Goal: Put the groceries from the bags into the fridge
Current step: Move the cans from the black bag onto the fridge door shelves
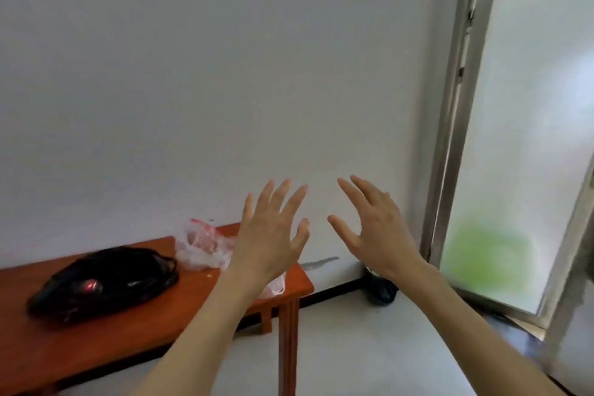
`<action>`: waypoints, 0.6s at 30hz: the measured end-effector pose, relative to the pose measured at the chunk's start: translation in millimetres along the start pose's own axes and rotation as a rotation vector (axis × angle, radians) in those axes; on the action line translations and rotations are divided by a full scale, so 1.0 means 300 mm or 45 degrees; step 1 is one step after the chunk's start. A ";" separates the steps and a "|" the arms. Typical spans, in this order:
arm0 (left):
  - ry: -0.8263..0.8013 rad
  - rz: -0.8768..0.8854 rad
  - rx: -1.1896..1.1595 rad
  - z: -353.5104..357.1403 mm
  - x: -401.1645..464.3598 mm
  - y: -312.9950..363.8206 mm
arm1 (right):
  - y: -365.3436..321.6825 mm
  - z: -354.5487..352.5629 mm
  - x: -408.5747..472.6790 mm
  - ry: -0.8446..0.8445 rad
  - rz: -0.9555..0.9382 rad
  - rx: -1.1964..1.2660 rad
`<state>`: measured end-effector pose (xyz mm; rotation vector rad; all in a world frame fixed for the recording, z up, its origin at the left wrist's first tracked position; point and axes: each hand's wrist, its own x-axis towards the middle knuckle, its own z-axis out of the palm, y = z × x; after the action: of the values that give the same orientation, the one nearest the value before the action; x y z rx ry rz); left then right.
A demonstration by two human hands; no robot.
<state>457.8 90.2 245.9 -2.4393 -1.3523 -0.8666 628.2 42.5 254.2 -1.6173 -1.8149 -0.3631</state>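
A black plastic bag (103,283) lies on the reddish-brown wooden table (48,347) at the lower left, with something red showing through it. A clear plastic bag with red print (202,246) sits behind it near the wall, partly hidden by my left wrist. My left hand (273,231) and my right hand (373,228) are raised side by side in front of the white wall, fingers spread, backs toward me, holding nothing. Both hover above the table's right end, touching neither bag. No fridge is in view.
A metal-framed door with frosted glass (520,138) stands ajar at the right. A small dark object (382,291) sits on the floor in the corner beside it. Pale floor (369,347) spreads to the right of the table's leg (287,341).
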 end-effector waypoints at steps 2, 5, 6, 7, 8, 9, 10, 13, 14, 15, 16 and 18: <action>-0.085 -0.090 0.045 0.013 -0.078 -0.132 | -0.099 0.137 0.005 -0.090 -0.010 0.053; -0.164 -0.204 0.061 0.032 -0.185 -0.322 | -0.233 0.325 0.020 -0.216 -0.034 0.152; -0.180 -0.241 0.063 0.042 -0.216 -0.386 | -0.273 0.386 0.027 -0.249 -0.044 0.180; -0.200 -0.280 0.073 0.054 -0.247 -0.451 | -0.311 0.449 0.034 -0.278 -0.057 0.204; -0.219 -0.319 0.089 0.065 -0.275 -0.515 | -0.350 0.511 0.041 -0.304 -0.073 0.227; -0.234 -0.353 0.112 0.079 -0.302 -0.580 | -0.388 0.573 0.048 -0.329 -0.088 0.253; -0.237 -0.378 0.131 0.091 -0.325 -0.641 | -0.425 0.632 0.058 -0.364 -0.097 0.278; -0.265 -0.455 0.143 0.142 -0.382 -0.825 | -0.528 0.821 0.092 -0.491 -0.137 0.315; -0.295 -0.493 0.141 0.169 -0.398 -0.887 | -0.561 0.885 0.107 -0.527 -0.151 0.326; -0.332 -0.529 0.148 0.200 -0.413 -0.950 | -0.592 0.954 0.125 -0.564 -0.158 0.351; -0.373 -0.558 0.164 0.230 -0.421 -1.010 | -0.623 1.022 0.147 -0.597 -0.159 0.375; -0.463 -0.617 0.177 0.279 -0.425 -1.130 | -0.681 1.148 0.204 -0.658 -0.151 0.413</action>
<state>157.8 226.2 73.6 -2.2670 -2.1115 -0.3975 331.4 260.0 85.1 -1.4600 -2.2137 0.3200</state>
